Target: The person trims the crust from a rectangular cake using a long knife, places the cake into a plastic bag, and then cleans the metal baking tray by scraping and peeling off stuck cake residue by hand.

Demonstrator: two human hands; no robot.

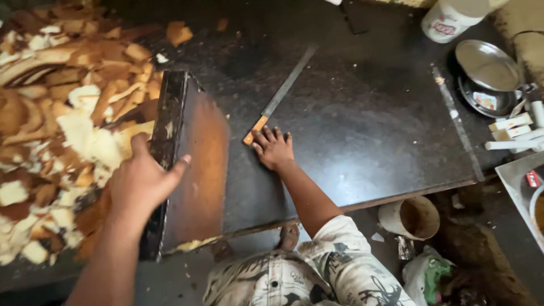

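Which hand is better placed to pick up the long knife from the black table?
The right hand, likely. Its fingers rest on the table right beside the orange handle of the knife. The left hand is farther away and grips the edge of the metal tray.

- Both forearms are bare, with no sleeves reaching the wrists.
- No rings, watch or gloves show on either hand.
- Cream-white garment with grey-black printed patterns covers the lap.

bread scraps left of tray, knife right on table
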